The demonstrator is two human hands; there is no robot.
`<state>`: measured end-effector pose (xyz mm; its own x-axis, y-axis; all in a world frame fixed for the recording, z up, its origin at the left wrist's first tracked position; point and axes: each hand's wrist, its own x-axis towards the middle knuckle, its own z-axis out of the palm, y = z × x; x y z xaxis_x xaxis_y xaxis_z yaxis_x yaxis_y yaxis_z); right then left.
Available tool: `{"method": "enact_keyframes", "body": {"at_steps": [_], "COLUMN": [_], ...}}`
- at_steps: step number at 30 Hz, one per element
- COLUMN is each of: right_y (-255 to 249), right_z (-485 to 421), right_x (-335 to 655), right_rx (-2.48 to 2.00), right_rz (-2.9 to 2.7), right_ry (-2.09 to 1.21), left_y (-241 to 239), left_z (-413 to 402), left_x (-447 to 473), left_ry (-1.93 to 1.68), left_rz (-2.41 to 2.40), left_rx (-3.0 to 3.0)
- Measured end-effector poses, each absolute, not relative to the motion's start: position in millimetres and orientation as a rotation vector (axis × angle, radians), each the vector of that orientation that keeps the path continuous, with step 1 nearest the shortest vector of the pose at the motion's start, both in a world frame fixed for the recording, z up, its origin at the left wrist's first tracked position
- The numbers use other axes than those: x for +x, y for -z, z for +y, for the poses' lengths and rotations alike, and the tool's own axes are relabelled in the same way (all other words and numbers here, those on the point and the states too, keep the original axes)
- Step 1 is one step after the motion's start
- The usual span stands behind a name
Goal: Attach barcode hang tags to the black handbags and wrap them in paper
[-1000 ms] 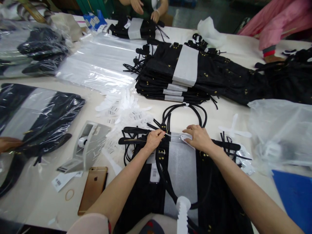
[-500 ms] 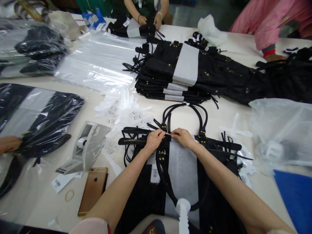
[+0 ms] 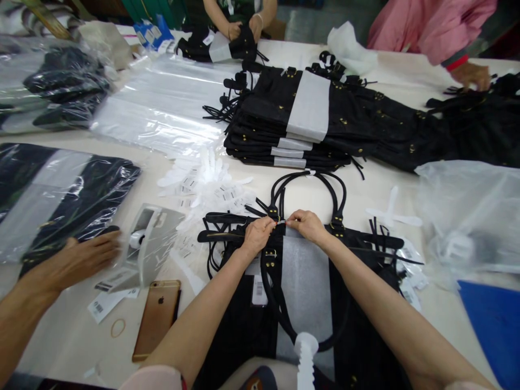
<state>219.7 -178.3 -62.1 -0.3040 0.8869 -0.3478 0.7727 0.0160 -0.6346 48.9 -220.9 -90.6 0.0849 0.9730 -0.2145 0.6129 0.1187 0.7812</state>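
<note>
Pinching tight now with the left hand [image 3: 259, 234], thumb against finger, and pinching likewise with the right hand [image 3: 307, 225] just beside it, gripping between them what looks like a thin white tie [image 3: 281, 222]. Working at the top of the black bag [image 3: 235, 319], laid flat toward the near edge of the table [image 3: 377, 195], with a pale strip [image 3: 304, 292] down its middle and a barcode tag [image 3: 259, 290] near its left side. Over to the left, by that same near edge, passing a gold phone [image 3: 157, 319] and a rubber band [image 3: 118, 327]. Farther left, coming to a plastic-wrapped bag [image 3: 60, 184], with a co-worker's hand [image 3: 79, 260], blurred, over its near corner. Toward the far edge, finding a stack of black bags [image 3: 264, 124]; toward the near right corner, a blue sheet [image 3: 491, 325].
</note>
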Motion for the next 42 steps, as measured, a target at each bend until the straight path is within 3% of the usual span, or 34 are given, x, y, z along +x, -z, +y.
{"method": "enact_keyframes", "body": {"at_steps": [3,13,22,33,42], "right_y": [60,57,66,82,72], "right_z": [-176,-181,-196,-198,-201], "right_x": [219,207,203,201,196], "right_rx": [-1.7,-1.664,-1.524,-1.566,-1.848], "right_rz": [-2.194,-1.931,-2.196,-2.075,-2.001], "right_ry": [-1.109,-1.442,-1.026,-1.225,-1.024], "left_y": [92,92,88,86,97], "left_z": [-221,-220,-222,-222,-200], "left_x": [49,49,49,48,50], "left_ry": [-0.574,-0.494,-0.527,-0.559,-0.586], "left_rz": [1.611,1.639,1.671,1.685,1.895], "left_rx": [1.607,1.706,1.599,1.555,1.242]}}
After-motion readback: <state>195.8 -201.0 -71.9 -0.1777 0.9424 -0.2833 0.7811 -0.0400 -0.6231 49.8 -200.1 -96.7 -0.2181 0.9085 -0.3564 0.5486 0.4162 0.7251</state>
